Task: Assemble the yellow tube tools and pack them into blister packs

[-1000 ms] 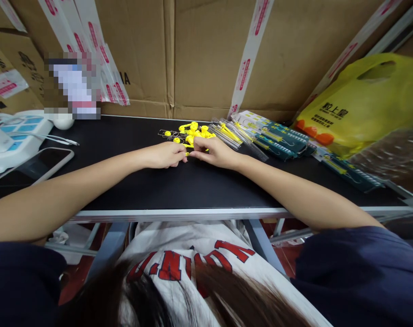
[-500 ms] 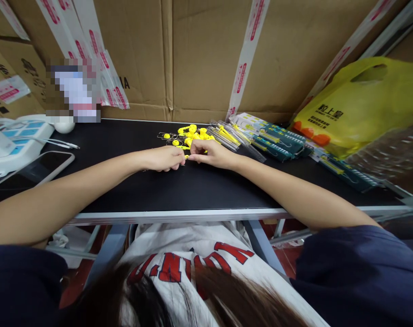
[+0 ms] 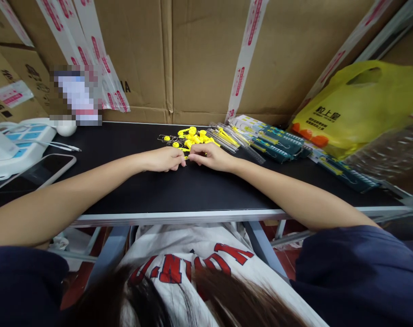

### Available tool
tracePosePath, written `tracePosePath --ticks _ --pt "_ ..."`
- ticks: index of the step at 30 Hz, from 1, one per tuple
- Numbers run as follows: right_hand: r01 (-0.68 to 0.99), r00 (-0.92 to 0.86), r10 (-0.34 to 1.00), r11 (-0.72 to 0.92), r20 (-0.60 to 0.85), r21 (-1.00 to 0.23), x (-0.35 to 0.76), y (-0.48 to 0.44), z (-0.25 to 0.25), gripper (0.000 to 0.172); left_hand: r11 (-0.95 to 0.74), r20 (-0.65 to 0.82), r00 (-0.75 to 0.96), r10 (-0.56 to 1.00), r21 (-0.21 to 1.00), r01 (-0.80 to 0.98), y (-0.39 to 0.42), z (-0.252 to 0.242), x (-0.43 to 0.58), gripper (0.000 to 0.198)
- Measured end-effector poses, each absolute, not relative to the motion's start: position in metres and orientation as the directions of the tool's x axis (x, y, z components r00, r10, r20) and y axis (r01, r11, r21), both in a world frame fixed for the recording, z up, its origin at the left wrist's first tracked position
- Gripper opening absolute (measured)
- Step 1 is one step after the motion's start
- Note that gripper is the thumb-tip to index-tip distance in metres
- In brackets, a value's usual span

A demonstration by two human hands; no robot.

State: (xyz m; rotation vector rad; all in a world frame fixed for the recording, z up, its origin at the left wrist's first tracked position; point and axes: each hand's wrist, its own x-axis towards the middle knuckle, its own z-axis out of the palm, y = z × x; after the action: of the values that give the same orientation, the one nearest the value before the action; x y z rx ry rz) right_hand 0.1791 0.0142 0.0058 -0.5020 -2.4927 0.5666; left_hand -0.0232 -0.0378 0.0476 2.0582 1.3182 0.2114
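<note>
Both my hands meet over the middle of the black table (image 3: pixel 192 193). My left hand (image 3: pixel 165 160) is closed, its fingertips pinching a small yellow plastic part (image 3: pixel 186 158). Thumb and forefinger of my right hand (image 3: pixel 211 156) are closed at the other side of that part, against or very near it; the fingers hide most of it. Just behind the hands lies a pile of yellow plastic pieces (image 3: pixel 192 131), some with round heads. Thin metal wire hooks (image 3: pixel 164 138) lie at the pile's left. Clear tubes (image 3: pixel 223 141) with yellow rods rest to its right.
Green printed packages (image 3: pixel 277 145) lie at the right, beside a yellow plastic bag (image 3: pixel 356 109). At the left are a phone (image 3: pixel 32 177), a white power strip (image 3: pixel 25 150) and cables. Cardboard boxes (image 3: pixel 199 59) stand along the back edge.
The fingers of both hands have shifted slightly around the small yellow part. My view has tilted a little; the things on the table lie as before.
</note>
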Motion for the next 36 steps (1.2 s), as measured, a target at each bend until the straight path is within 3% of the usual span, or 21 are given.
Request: tracePosePath --ticks 5,11,21,30,36 --pt "0.167 -0.771 0.491 0.769 0.405 -0.617 0.176 0.013 0.0 0.046 -0.165 -0.257 0.456 0.852 0.695 0.7 -0.039 0.047 -0.024 0.011" --pt "0.136 -0.757 0.507 0.74 0.413 -0.658 0.175 0.011 0.0 0.048 -0.088 -0.298 0.454 0.84 0.75 0.655 -0.04 0.049 -0.022 0.009" --pt "0.228 -0.677 0.541 0.798 0.499 -0.557 0.172 0.013 -0.004 0.05 -0.111 -0.256 0.445 0.858 0.753 0.648 -0.038 0.046 -0.023 0.012" --pt "0.247 -0.607 0.516 0.846 0.605 -0.473 0.168 0.011 -0.008 0.041 -0.084 -0.227 0.387 0.894 0.763 0.641 -0.045 0.044 -0.013 0.018" --pt "0.291 -0.586 0.553 0.826 0.593 -0.483 0.167 0.008 -0.008 0.036 -0.07 -0.213 0.369 0.905 0.78 0.622 -0.048 0.04 -0.009 0.018"
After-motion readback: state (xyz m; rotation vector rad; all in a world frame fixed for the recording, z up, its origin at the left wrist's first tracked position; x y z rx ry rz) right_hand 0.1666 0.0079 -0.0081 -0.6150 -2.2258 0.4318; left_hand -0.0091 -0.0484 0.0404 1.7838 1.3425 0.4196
